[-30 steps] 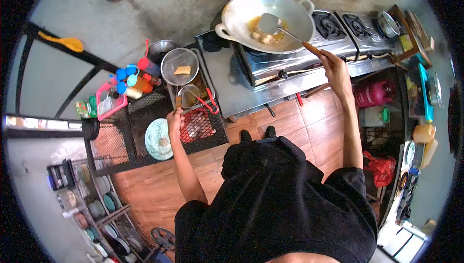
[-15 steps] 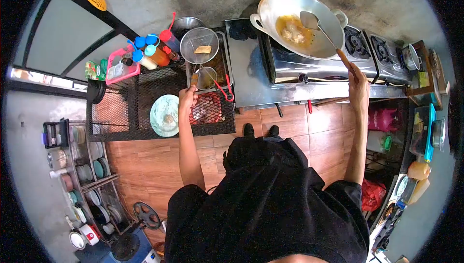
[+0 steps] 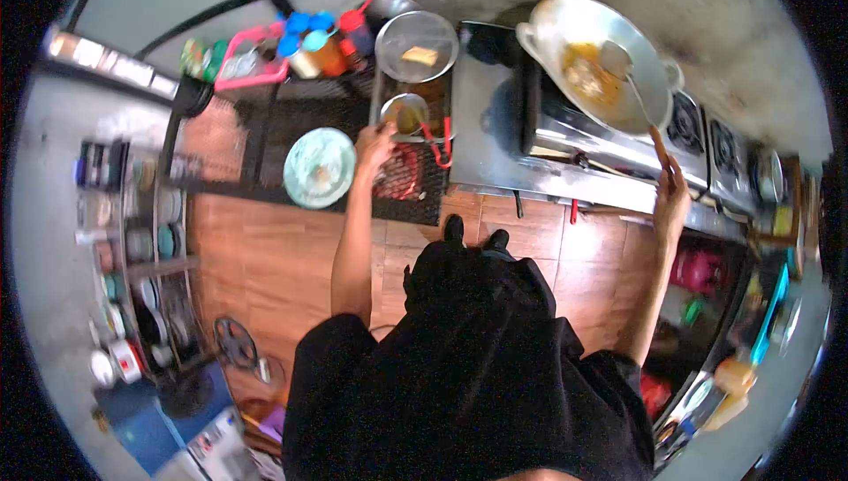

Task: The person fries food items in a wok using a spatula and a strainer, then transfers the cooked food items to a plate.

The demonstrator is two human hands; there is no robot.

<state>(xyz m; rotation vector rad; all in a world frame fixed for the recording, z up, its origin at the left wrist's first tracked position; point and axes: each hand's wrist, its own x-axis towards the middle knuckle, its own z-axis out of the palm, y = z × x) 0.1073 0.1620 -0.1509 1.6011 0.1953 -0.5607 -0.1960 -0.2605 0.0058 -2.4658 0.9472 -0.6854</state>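
Observation:
My left hand [image 3: 377, 147] is closed around a handle over the metal-topped rack, apparently that of the large mesh strainer [image 3: 433, 39]. A flat yellowish piece of food [image 3: 420, 56] lies in the mesh. Beside my fingers a smaller round strainer [image 3: 406, 113] rests over a rectangular tray, with red tongs [image 3: 436, 145] next to it. My right hand [image 3: 672, 196] grips the wooden handle of a spatula [image 3: 616, 59]. The spatula's blade is inside the large wok [image 3: 552, 22], at the edge of yellow oil with pale food lumps [image 3: 585, 80].
A pale green plate [image 3: 309, 189] sits left of my left hand. Sauce bottles [image 3: 327, 55] and a pink basket [image 3: 231, 82] line the back of the rack. Under the wok is a gas stove [image 3: 565, 132], with more burners on its right. A dish shelf [image 3: 159, 265] stands at far left.
The view has turned and shifted, so the rack and wok appear farther right. Both hands keep their holds. The spatula's blade remains beside the food in the wok.

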